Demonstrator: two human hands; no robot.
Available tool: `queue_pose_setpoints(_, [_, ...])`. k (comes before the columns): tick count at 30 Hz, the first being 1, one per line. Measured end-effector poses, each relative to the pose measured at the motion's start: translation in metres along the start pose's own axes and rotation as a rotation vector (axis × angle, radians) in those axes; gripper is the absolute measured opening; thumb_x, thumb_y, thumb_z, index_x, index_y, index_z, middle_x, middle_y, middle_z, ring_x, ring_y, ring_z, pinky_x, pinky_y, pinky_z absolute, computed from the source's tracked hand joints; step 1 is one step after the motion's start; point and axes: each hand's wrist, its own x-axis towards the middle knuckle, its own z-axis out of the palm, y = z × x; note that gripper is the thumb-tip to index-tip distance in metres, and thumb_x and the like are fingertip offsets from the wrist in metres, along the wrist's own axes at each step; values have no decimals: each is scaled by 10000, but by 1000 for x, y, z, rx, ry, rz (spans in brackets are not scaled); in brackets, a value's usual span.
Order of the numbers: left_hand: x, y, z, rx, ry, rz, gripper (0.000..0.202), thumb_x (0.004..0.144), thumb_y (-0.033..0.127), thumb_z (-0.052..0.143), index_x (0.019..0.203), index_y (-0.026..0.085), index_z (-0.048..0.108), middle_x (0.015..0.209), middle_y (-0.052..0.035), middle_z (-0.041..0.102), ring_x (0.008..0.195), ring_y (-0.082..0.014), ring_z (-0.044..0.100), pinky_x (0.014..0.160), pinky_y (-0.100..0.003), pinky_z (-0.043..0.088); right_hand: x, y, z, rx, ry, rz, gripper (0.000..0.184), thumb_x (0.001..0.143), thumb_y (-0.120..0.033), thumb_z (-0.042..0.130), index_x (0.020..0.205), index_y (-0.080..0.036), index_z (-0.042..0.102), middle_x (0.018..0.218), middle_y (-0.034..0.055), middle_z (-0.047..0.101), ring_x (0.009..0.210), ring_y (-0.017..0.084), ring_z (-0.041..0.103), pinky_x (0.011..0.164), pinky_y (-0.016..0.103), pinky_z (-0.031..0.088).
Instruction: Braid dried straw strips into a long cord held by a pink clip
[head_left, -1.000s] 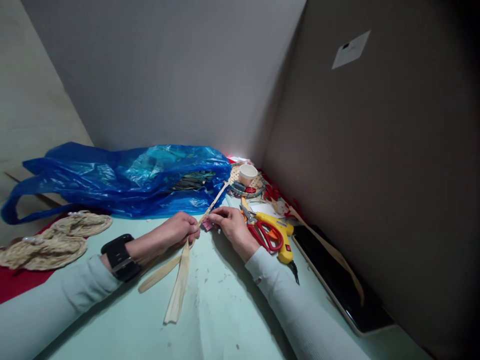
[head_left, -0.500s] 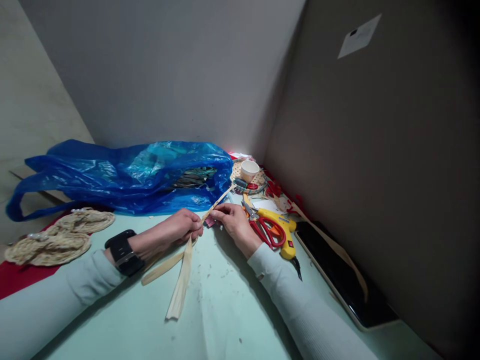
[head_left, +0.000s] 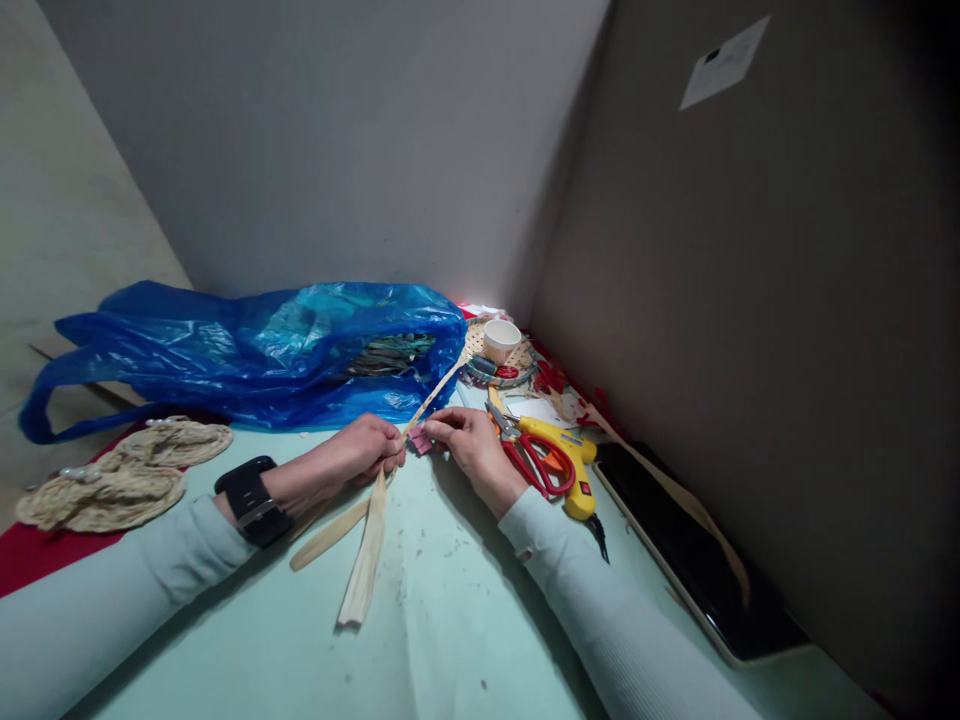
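My left hand, with a black watch on its wrist, is closed on a narrow braid of pale, husk-like strips. The finished length slants up and away towards the blue bag's mouth. From below the fingers, loose flat strips hang down over the table. Close by on the right is my right hand, thumb and fingertips pinched together beside the braid. Whatever lies between those fingertips is too small to make out. A small pink piece shows just below them.
Behind lies a blue plastic bag of dry strips. Woven slippers rest at left. To the right are red-handled scissors, a yellow glue gun and a black tablet-like slab. A white cup stands on a woven tray.
The right fingertips have drawn slightly away from the braid, and more of the pink piece shows. My left hand keeps its hold. The view has shifted slightly.
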Motion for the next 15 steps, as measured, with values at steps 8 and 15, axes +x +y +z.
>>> queue_pose_setpoints(8, [5,11,-4,106,-45,7,350,943,340,638,1253,181,606,1271,-95,637,1041,-252,661,859,-456,574,1,0,0,5,15,15,200,920,-325,670,854,-136,681,757,-9,670,676,136,630,690,305,520])
queue_pose_setpoints(15, [7,13,-7,144,-111,-16,346,945,343,635,1249,180,607,1262,-94,641,1036,-250,663,859,-456,574,-1,1,0,8,36,10,166,816,-271,669,780,-136,758,716,45,732,679,156,632,653,252,461])
